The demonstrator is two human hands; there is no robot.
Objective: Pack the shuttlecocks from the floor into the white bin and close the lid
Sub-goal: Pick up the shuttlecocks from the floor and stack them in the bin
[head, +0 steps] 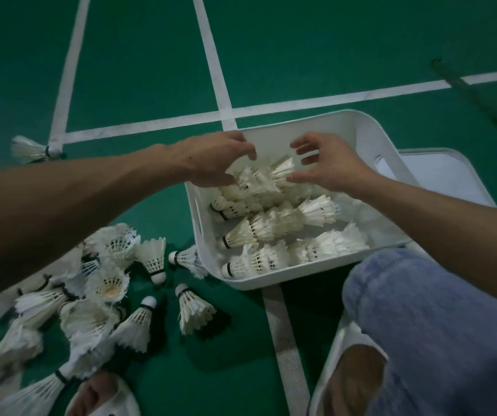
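Note:
The white bin [361, 123] stands on the green floor and holds several rows of nested white shuttlecocks [280, 223]. Both my hands are over its far half. My left hand [220, 163] curls its fingers and thumb round one end of a stack of shuttlecocks [263, 180] lying on top of the others. My right hand [331, 165] has its fingers spread, and its thumb touches the feathers at the stack's other end. A heap of loose shuttlecocks [103, 283] lies on the floor left of the bin. The white lid [442, 175] lies flat behind the bin on the right.
One stray shuttlecock [31, 150] lies far left on a white court line. My knee in blue jeans [439, 310] is right of the bin, with white slippers [106, 397] at the bottom. A dark thin object [469, 94] lies at the far right.

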